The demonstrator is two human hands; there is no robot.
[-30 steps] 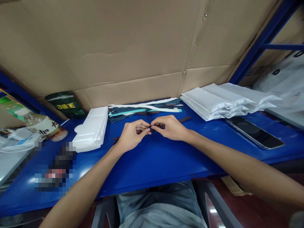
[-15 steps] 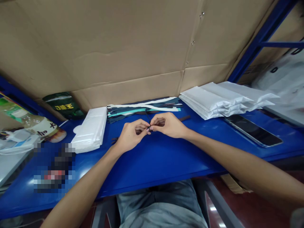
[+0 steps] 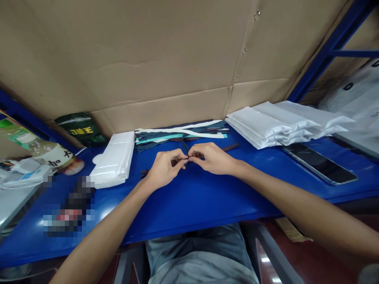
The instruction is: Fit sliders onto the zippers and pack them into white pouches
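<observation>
My left hand (image 3: 162,169) and my right hand (image 3: 211,158) meet over the middle of the blue table (image 3: 192,197). Both pinch a thin dark strip (image 3: 185,157) between fingertips, held just above the surface. Its ends stick out left (image 3: 144,172) and right (image 3: 231,148) of the hands. Behind them lies a bundle of dark, teal and white strips (image 3: 180,135).
A white packet stack (image 3: 114,159) lies left, a larger white stack (image 3: 284,122) back right, a phone (image 3: 319,162) beside it. A bottle (image 3: 44,154) and a green pouch (image 3: 81,128) sit far left. Cardboard (image 3: 166,59) walls the back. A blurred patch covers something front left.
The hands have stayed together at the same spot, with only small finger movements on the strip. The view shifted slightly.
</observation>
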